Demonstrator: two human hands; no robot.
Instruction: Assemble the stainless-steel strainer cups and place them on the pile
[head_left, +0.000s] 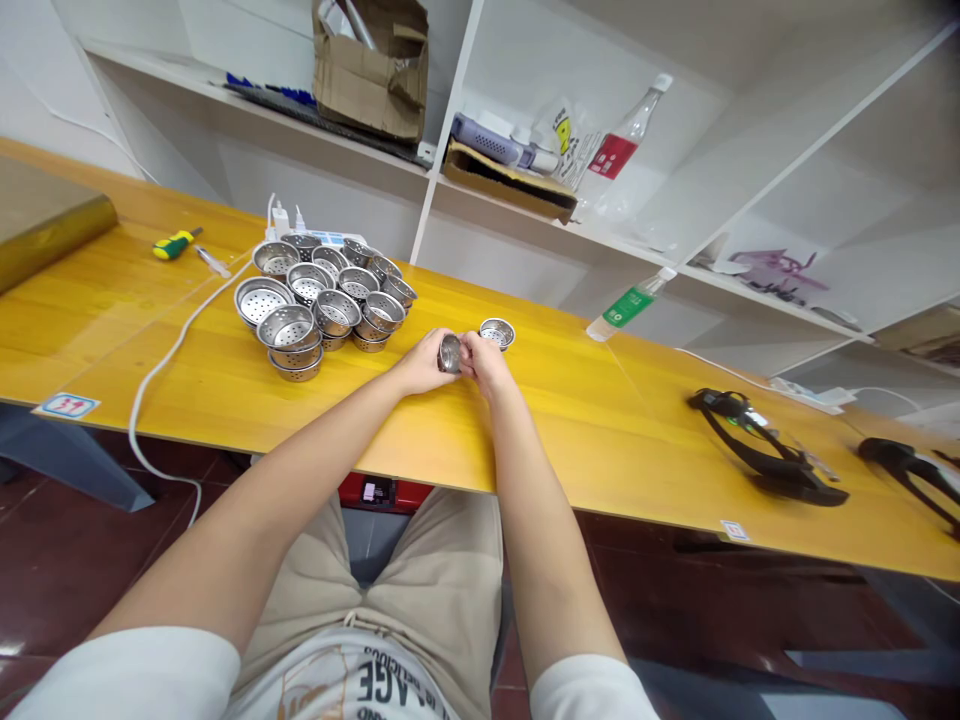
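Observation:
Between my two hands, just above the yellow table (pixel 420 430), a small round metal strainer cup (pixel 449 354) is held tilted on its side. My left hand (pixel 426 366) grips it from the left, and the fingers of my right hand (pixel 480 360) close on its right edge. Right behind my right hand stands another perforated metal cup (pixel 497 332), upright on the table. To the left of my hands, several similar perforated cups (pixel 337 312) stand in stacks close together. My fingers partly hide the held cup.
A white cable (pixel 169 355) runs past the stacks and over the table's front edge. Further left lies a green-yellow screwdriver (pixel 175 244). A green-labelled bottle (pixel 630 305) stands to the right, with a black head strap (pixel 765 450) beyond. White shelves (pixel 442 130) rise behind the table.

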